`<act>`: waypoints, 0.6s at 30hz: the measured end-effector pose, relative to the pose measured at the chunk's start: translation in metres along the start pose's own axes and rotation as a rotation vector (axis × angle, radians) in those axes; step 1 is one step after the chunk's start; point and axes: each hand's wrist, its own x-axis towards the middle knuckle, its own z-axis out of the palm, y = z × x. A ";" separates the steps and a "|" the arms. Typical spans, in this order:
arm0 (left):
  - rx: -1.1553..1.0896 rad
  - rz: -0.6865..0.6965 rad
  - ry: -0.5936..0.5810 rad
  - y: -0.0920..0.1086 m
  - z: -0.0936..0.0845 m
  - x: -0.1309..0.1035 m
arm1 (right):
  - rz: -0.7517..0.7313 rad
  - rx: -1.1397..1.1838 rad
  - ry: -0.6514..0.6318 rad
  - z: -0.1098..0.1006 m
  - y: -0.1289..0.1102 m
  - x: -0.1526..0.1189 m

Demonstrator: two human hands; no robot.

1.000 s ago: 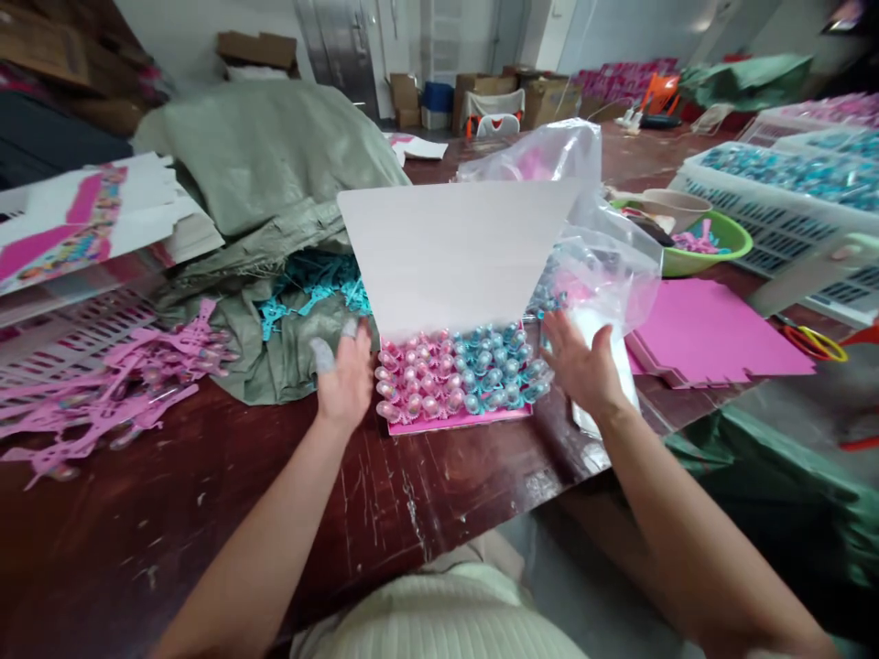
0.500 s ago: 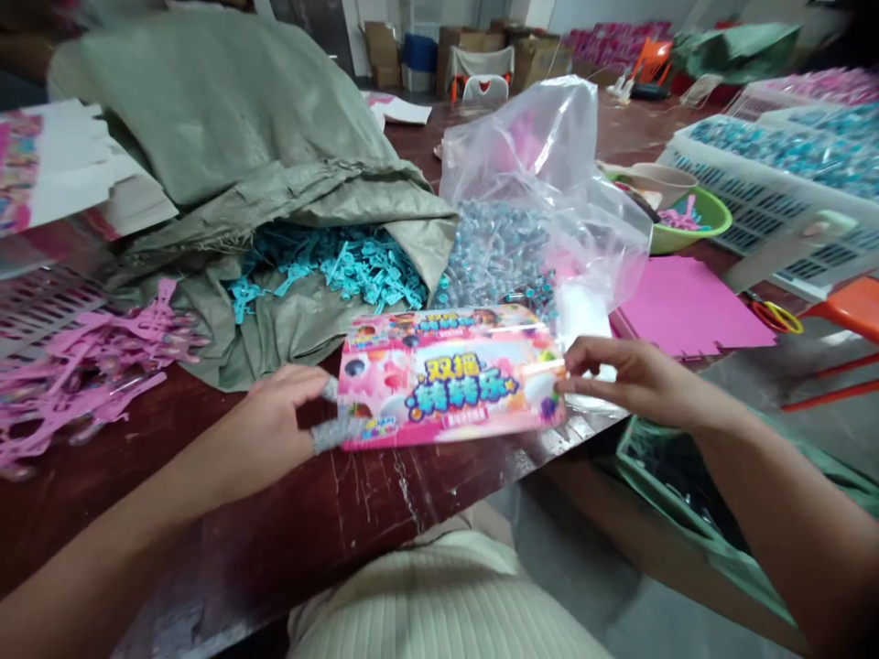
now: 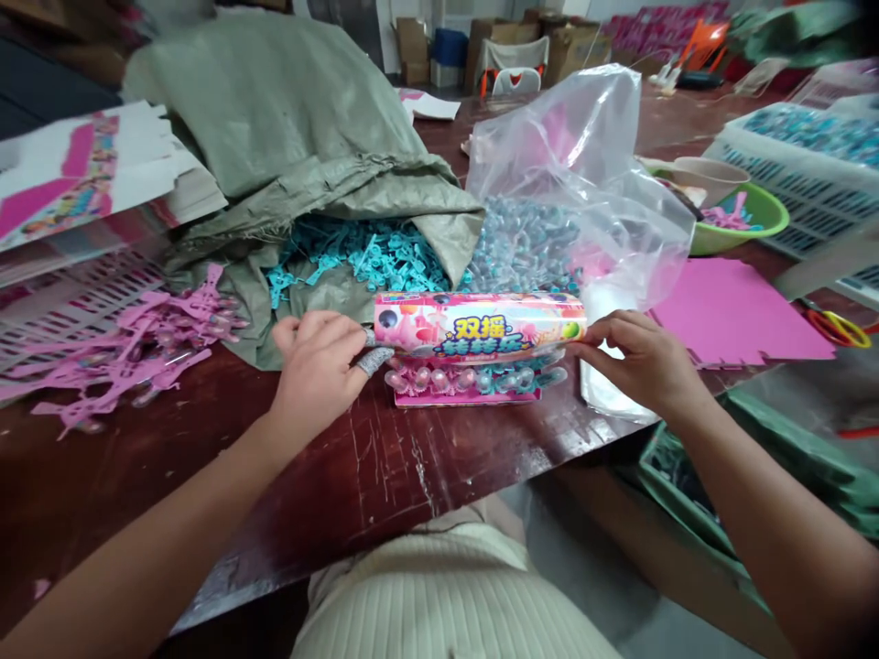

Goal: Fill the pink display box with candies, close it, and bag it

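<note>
- Your left hand (image 3: 320,361) is closed in a narrow pinch on the left edge of the glossy, fruit-printed pink cardboard lid (image 3: 481,325); grey wrapping covers fingertips.
- Your right hand (image 3: 642,357) pinches the lid's right edge between thumb and fingers.
- The lid is bowed, printed face outward, above the shallow pink cardboard tray (image 3: 467,399) at centre, on the dark red table (image 3: 309,494).
- Below the lid, you have a front row of clear-domed pieces (image 3: 439,379) visible, pink left, blue right; the rows behind are hidden.
- From the tray: pink plastic clips (image 3: 137,357) lie at nine o'clock, teal plastic clips (image 3: 391,256) in a grey-green sack (image 3: 275,110) at eleven, a clear plastic bag (image 3: 591,137) at one, a green plastic bowl (image 3: 773,220) at two, flat pink sheets (image 3: 742,316) at three.
</note>
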 end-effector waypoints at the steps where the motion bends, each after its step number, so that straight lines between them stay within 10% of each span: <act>1: -0.001 0.009 -0.009 0.000 0.000 0.000 | -0.002 -0.026 -0.001 0.000 0.000 0.000; 8: -0.154 0.113 -0.201 -0.018 0.022 -0.010 | -0.053 0.015 -0.139 0.009 0.011 -0.013; 18: -0.115 0.167 0.073 -0.015 0.043 -0.036 | -0.104 0.060 -0.105 0.014 0.011 -0.023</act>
